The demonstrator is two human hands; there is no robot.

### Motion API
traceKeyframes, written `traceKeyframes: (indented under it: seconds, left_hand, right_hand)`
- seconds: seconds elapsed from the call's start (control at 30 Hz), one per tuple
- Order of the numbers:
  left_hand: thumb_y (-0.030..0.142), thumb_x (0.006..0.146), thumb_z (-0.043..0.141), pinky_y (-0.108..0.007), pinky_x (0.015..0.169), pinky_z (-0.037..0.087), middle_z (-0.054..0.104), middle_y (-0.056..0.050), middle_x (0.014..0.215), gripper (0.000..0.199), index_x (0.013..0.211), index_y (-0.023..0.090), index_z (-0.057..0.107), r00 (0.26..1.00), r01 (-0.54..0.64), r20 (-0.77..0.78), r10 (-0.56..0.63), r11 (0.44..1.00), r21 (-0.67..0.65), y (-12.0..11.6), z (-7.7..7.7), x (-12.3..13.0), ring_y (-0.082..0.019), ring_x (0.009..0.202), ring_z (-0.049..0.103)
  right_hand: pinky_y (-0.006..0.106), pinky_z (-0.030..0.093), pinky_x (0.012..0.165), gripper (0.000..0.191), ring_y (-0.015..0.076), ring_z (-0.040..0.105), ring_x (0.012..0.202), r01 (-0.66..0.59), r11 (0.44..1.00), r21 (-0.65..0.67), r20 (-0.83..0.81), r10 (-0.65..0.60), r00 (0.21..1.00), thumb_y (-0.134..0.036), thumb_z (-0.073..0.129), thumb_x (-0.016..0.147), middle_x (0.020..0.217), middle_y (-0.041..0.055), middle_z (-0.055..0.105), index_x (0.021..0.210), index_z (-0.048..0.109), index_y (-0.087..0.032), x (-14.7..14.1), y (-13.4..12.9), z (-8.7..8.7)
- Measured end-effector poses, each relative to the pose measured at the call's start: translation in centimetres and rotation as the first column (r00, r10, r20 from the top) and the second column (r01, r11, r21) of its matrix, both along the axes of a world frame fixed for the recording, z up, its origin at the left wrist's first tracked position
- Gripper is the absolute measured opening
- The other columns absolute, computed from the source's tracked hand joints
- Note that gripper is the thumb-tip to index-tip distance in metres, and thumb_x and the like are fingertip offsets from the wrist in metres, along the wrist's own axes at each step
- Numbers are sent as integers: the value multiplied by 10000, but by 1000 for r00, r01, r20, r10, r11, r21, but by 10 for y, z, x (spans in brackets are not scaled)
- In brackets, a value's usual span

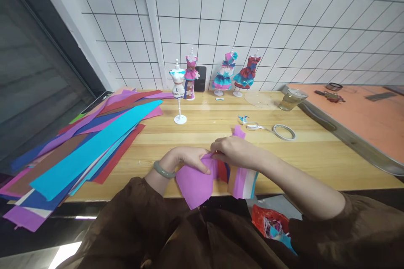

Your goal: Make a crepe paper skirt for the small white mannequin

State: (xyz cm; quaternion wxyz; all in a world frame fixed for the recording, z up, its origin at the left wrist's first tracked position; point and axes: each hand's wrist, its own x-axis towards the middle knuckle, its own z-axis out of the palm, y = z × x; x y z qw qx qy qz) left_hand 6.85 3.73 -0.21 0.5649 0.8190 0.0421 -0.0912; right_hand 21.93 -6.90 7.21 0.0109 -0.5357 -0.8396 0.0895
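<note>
One purple sheet (196,185), its lower tip hung past the table's (151,151) front edge, is clamped under the left hand's (192,159) thumb; its upper edge is pinched by the right hand (232,150). Relative to the sheet, one pile of strips (91,138) is spread left, one tape roll (284,132) is placed right, and four small mannequins (178,89) are stood beyond, wood being shown between.
</note>
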Motion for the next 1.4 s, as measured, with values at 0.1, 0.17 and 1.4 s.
traceKeyframes:
  seconds: [0.1,0.17,1.4]
  left_hand:
    - [350,648,668,-302,642,437,585,-3,796,262,835,182,592,1000,-13,-24,14,999,52,0,0,0,-177,715,544]
    - [345,653,665,-303,634,435,588,-8,793,263,840,176,591,999,-15,-30,18,996,89,0,1,0,-183,713,545]
    - [303,600,732,-256,660,452,647,-28,823,323,856,129,641,959,-274,-142,244,927,-257,29,-2,-18,-138,715,573]
  right_hand:
    - [240,390,618,142,170,601,739,13,1000,2,-48,-12,999,-202,519,809,832,74,664,881,631,-154,0,1,-2]
    - [242,397,635,146,169,605,752,11,1000,-4,-72,-11,997,-195,511,818,826,71,669,883,635,-154,0,2,-4]
    - [257,407,612,315,151,546,691,85,913,-399,-451,-276,849,-347,519,793,766,29,611,1019,570,-135,63,15,-25]
